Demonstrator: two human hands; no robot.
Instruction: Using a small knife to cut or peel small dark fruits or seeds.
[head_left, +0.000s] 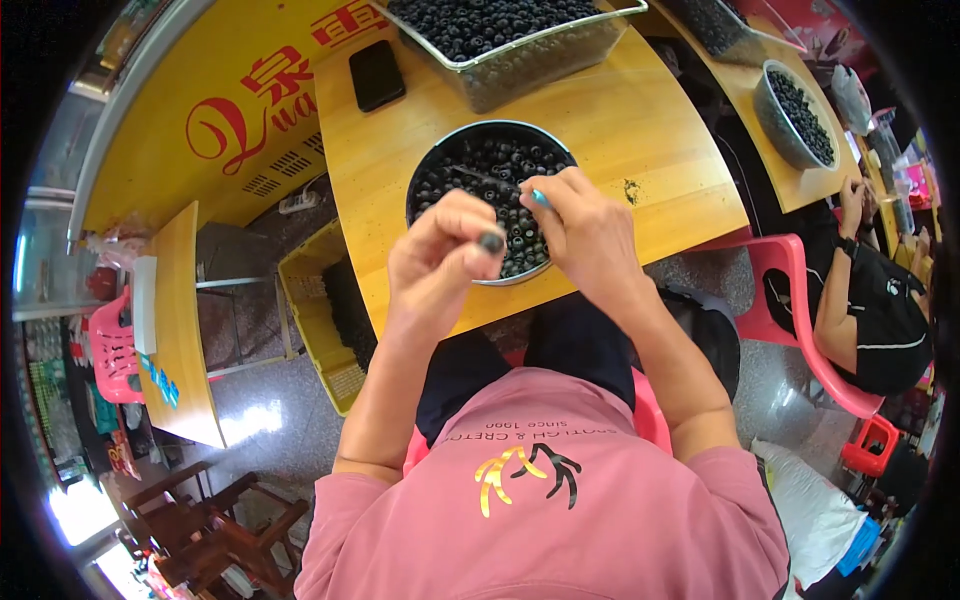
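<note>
My left hand [440, 255] is raised over the near left side of a round bowl [412, 170]. Its thumb and fingers pinch one dark blueberry-like berry [490, 242]. Over the bowl's right rim, my right hand [595, 225] grips a thin tool with a blue handle [541, 199]. The tool's slender shaft appears to point left across the bowl, though its tip is hard to make out. Many dark round berries [522, 160] fill the bowl, which sits on a wooden table [660, 150].
Beyond the bowl stands a clear plastic tub [540, 72] heaped with dark berries. A black phone [377, 76] lies at the table's far left. A yellow crate [320, 300] is on the floor at left. To the right, a person [870, 310] sits on a pink chair [790, 290] near another berry bowl [770, 115].
</note>
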